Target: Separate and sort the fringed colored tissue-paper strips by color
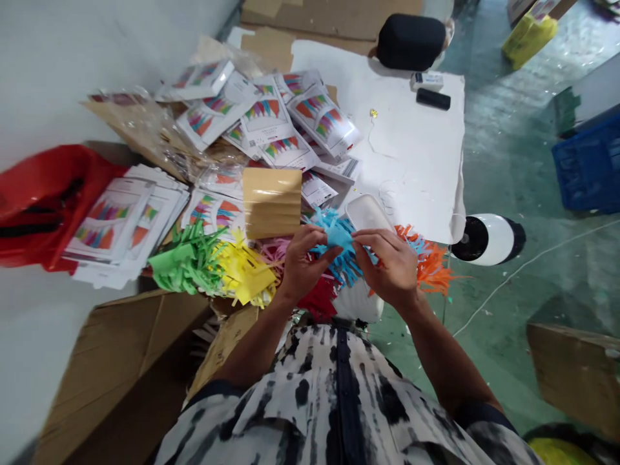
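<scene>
Right now you pinch the blue fringed paper between both hands, your left hand (pixel 301 263) gripping its left edge with thumb and fingers, your right hand (pixel 393 266) its right edge. That blue fringed paper (pixel 339 237) sits in front of your torso, at the near edge of the white tabletop (pixel 421 168), its strips hanging below your fingers. To your left lie a yellow fringed bundle (pixel 250 276) and, beyond it, a green fringed bundle (pixel 173 268); an orange fringed bundle (pixel 434 266) shows just beside your right hand. A tan block (pixel 272 205) rests near your left hand, a white tray (pixel 371 214) just beyond your right. Printed packages (pixel 268 111) are heaped at the far left.
</scene>
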The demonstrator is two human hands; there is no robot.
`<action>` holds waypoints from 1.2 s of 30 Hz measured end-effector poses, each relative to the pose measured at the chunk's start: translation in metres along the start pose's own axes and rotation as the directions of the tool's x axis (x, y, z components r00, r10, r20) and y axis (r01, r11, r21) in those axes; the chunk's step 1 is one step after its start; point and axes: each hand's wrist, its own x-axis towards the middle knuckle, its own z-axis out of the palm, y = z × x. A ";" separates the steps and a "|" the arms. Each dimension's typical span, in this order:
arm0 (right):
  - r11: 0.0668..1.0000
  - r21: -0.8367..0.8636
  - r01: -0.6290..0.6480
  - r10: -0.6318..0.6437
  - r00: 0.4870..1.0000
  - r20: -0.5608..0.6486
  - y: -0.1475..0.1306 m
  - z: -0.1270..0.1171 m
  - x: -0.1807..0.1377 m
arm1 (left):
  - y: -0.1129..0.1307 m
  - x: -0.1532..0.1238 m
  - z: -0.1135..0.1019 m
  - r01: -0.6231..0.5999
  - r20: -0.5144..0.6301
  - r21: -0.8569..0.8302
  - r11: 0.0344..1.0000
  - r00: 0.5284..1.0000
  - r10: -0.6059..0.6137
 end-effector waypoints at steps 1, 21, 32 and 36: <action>0.997 0.048 -0.053 0.050 0.997 0.061 0.000 -0.007 -0.010 | 0.008 -0.005 0.000 -0.001 0.058 0.006 1.000 0.998 0.000; 0.095 0.612 -0.785 0.075 0.618 0.782 0.038 -0.038 -0.220 | 0.012 -0.148 0.042 0.985 0.998 0.050 0.167 -0.054 0.019; 0.547 0.405 -0.732 0.367 0.645 0.670 0.063 -0.061 -0.242 | -0.009 -0.121 0.035 0.732 0.980 0.133 0.669 0.004 -0.199; 0.737 0.238 -0.633 0.438 0.714 0.546 0.108 -0.026 -0.237 | -0.051 -0.106 0.016 0.110 0.761 0.492 0.864 0.427 -0.488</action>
